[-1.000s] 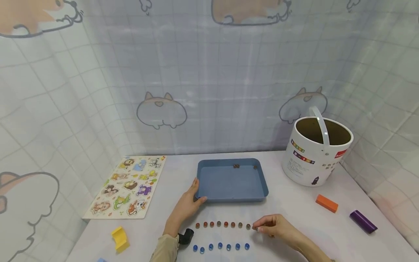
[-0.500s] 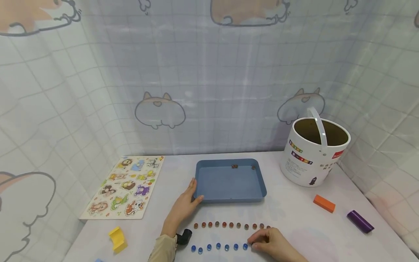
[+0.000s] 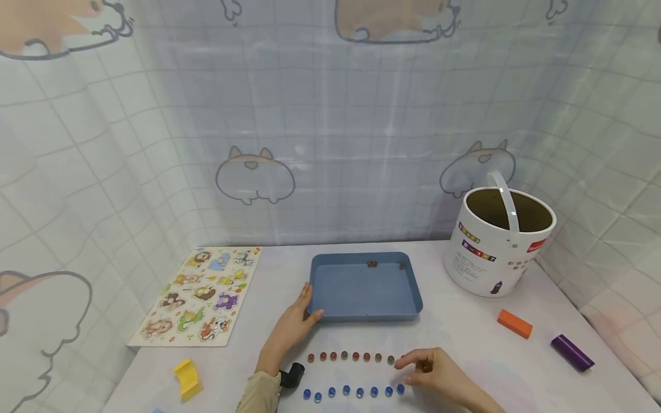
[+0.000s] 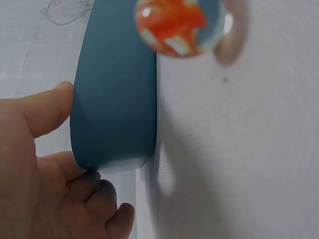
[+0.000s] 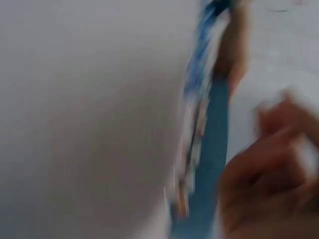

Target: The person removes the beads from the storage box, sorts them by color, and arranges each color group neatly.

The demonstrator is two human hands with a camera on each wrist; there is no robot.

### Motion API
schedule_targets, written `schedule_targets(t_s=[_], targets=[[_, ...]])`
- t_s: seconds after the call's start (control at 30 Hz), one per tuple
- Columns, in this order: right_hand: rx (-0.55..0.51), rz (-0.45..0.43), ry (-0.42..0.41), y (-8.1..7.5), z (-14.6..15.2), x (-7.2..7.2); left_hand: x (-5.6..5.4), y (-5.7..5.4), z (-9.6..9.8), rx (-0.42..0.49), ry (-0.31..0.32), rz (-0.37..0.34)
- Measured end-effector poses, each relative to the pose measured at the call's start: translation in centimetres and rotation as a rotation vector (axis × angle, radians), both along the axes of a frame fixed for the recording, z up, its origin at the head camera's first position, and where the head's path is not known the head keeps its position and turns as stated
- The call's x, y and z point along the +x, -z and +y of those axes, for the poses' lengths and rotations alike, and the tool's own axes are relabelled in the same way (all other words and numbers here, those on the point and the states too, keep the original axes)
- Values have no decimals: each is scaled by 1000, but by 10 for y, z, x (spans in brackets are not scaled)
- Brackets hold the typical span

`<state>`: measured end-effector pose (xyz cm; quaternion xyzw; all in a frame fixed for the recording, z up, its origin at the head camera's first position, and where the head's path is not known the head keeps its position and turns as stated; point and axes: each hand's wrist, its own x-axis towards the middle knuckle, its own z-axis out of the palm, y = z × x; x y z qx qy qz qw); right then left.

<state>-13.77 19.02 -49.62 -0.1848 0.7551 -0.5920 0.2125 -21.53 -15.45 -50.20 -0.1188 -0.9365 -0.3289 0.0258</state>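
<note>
My left hand [image 3: 292, 326] holds the front left corner of a shallow blue tray [image 3: 361, 316], thumb and fingers against its walls. The left wrist view shows this grip on the tray's wall [image 4: 117, 84], with a clear marble with an orange swirl [image 4: 172, 25] close by. My right hand [image 3: 439, 373] hovers by the right ends of two marble rows, index finger and thumb apart, nothing visible between them. Blue marbles [image 3: 360, 393] form the near row; reddish and brownish marbles [image 3: 356, 356] form the far row, its right end hidden by the hand. The right wrist view is blurred.
A few brown marbles [image 3: 372, 264] lie inside the tray's back. A white bucket [image 3: 480, 252] stands back right, near an orange block [image 3: 514, 323] and a purple block [image 3: 572, 352]. Left are an animal puzzle board [image 3: 196, 298] and a yellow block [image 3: 188, 380].
My right hand went from the far row down to the blue row's right end, let go of a marble there, then rose slightly. The left hand stayed on the tray.
</note>
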Motion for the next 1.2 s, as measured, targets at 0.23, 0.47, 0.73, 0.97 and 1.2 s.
schedule_targets(t_s=[0.23, 0.47, 0.73, 0.97, 1.2], targets=[[35, 186, 46, -45, 9, -38, 0, 1, 0, 6, -4, 11], [114, 298, 106, -65, 6, -112, -2, 3, -1, 11, -5, 19], [198, 271, 128, -66, -14, -171, -2, 5, -2, 33, 15, 20], [175, 181, 229, -47, -33, -202, -4, 4, 0, 23, 12, 13], [162, 106, 361, -24, -48, -220, -1, 4, 1, 21, 7, 5]])
